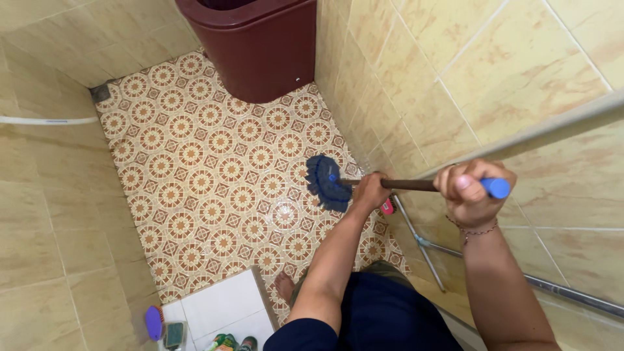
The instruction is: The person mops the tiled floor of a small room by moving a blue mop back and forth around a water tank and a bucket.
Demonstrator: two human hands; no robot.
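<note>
**A:** How are you holding that thing?

**B:** Two hands on it. My right hand (471, 192) is wrapped tight round the top of the dark brown wooden mop handle (416, 185), fingers fully curled, just below its bright blue plastic end cap (499, 188). My left hand (369, 192) is closed round the same handle lower down, near the head. High hand steers, low hand presses, I'd say; that is why they sit apart.

**A:** And the mop head?

**B:** The blue stringy mop head (325, 183) is down on the patterned floor of orange-and-cream round-motif tiles (208, 169), close to the beige marbled wall tiles (455, 78) on my right. The handle runs nearly level in this view because I am looking straight down along it.

**A:** What's around you?

**B:** A dark maroon plastic tub (260, 45) stands at the far end, against the wall. A small grey floor drain (100, 92) sits in the far left corner. The floor looks wet and shiny near the mop head. My bare foot (284, 286) is planted on the tiles beside a raised white tiled ledge (221, 305), which carries a purple scrubbing brush (154, 322) and a few small bottles at its edge.

**A:** And on the right?

**B:** A metal rail (572, 296) low along the wall, clear of my arms.
</note>
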